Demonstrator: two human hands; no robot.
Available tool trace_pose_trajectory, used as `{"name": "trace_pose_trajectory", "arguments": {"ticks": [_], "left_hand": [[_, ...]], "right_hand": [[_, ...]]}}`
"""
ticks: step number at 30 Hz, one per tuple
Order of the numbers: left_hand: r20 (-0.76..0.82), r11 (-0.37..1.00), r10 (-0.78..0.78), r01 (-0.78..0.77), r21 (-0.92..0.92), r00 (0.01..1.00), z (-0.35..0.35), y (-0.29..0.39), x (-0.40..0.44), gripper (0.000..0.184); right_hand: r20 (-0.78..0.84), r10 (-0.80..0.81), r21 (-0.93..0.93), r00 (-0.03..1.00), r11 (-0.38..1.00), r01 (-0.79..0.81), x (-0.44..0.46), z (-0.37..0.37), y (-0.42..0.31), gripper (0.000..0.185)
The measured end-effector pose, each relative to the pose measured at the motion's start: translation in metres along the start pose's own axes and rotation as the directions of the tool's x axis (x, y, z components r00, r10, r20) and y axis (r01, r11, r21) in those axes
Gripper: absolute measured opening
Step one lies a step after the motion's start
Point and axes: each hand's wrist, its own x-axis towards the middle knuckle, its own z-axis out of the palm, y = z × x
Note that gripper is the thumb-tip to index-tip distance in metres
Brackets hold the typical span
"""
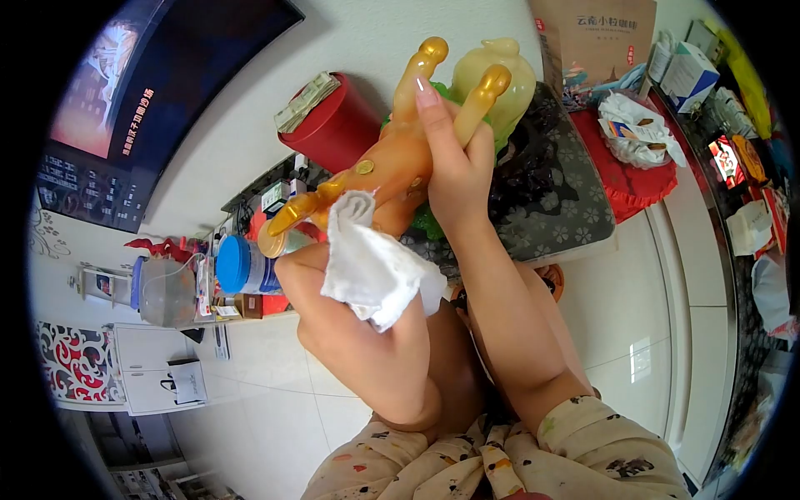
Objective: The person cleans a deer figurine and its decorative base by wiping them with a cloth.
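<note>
A glossy amber-orange figurine (392, 162) with gold-tipped limbs and a small gold coin shape lies tilted over a dark, flower-patterned tabletop (575, 200). My right hand (458, 158) grips one of its limbs, thumb stretched along the top. A white cloth (379, 271) is bunched in my left hand (308, 279), and its upper end rests against the figurine's lower side. The left fingers are partly hidden behind the cloth. Behind my right hand stands a pale green, bulb-shaped ornament (512, 83) with bright green leafy parts below.
A red round container (333, 121) with paper on its lid stands by the wall, below a television (158, 92). A blue-lidded jar (237, 265) is at the left. On the right are a paper bag (592, 42) and a red stool cover (617, 179) bearing a white plastic bag (637, 133).
</note>
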Motion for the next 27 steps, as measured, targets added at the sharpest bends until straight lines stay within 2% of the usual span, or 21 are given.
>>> {"name": "trace_pose_trajectory", "arguments": {"ticks": [3,14,17,24,27], "left_hand": [[-0.021,0.998,0.058,-0.057,0.036,0.998,0.002,0.001,0.002,0.033],[-0.063,0.998,0.042,-0.039,0.051,0.997,0.005,0.001,0.002,0.036],[-0.051,0.999,-0.025,0.024,-0.026,0.998,0.005,0.0,0.002,0.039],[0.043,0.989,-0.099,0.103,-0.105,0.994,-0.004,0.004,0.002,0.039],[0.137,0.999,0.007,-0.001,-0.042,0.991,-0.011,-0.001,0.004,0.039]], "right_hand": [[-0.014,0.009,0.005,1.0,1.0,-0.009,-0.001,0.001,-0.002,0.037],[-0.008,0.019,0.021,1.0,1.0,-0.019,-0.001,0.0,0.0,0.037],[-0.074,-0.06,0.088,0.995,0.994,0.066,0.002,0.006,0.004,0.04],[-0.068,-0.066,0.084,0.995,0.994,0.072,0.0,0.005,0.003,0.039],[-0.065,-0.073,0.089,0.995,0.993,0.079,0.0,0.005,0.003,0.038]]}}
